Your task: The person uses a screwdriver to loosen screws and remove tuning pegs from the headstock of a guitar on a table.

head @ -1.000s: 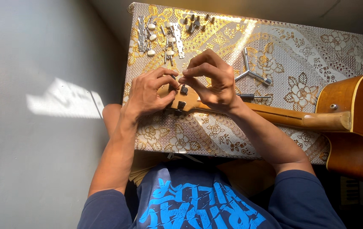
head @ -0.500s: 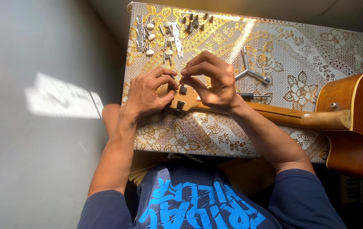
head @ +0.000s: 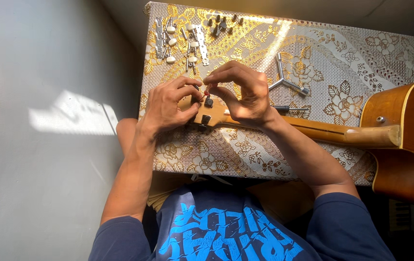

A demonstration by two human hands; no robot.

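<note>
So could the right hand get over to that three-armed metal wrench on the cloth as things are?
Probably yes. The three-armed wrench lies in the open on the patterned tablecloth, just beyond the right hand, with nothing on it or between them. That hand would first have to let go at the guitar headstock.

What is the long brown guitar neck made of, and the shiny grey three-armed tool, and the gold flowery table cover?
The long brown guitar neck looks like glossy varnished wood: warm honey colour with a sheen. The shiny grey three-armed tool seems to be bare metal, silvery and catching sunlight. The gold flowery table cover is probably plastic or vinyl with a lace-like pattern; it glints, though cloth is possible.
</note>
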